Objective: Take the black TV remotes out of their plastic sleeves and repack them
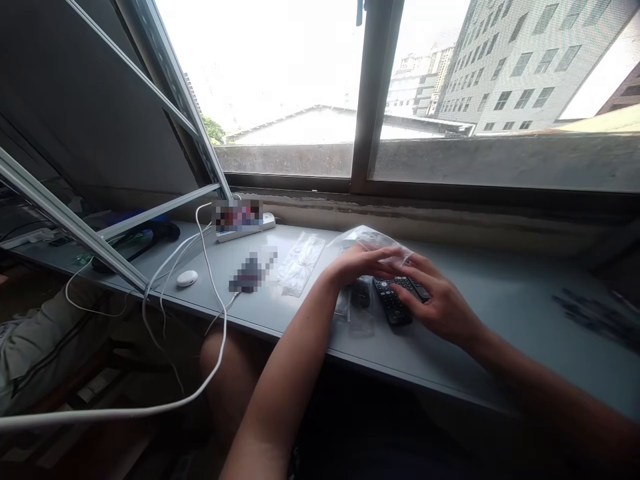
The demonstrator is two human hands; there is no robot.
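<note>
A clear plastic bag (367, 235) rises behind my left hand (363, 262), whose fingers reach right along its edge and appear closed on the film. My right hand (440, 303) hovers over two black remote controls, thumb and fingers spread apart. Its fingertips meet the bag's edge beside my left fingers. One remote control (399, 315) lies on the table below my right thumb; the second (419, 288) shows only partly between thumb and fingers. Under my left wrist, a small dark object (361, 293) sits in or beneath clear plastic; its kind is unclear.
On the grey table (475, 280), left of my arm, lie a flat clear packet (301, 263), a blurred-out device (250, 273) with a cable, and a round white gadget (187, 279). A white power strip (245, 230) stands by the wall. White cables (220, 333) loop past a metal frame (185, 113).
</note>
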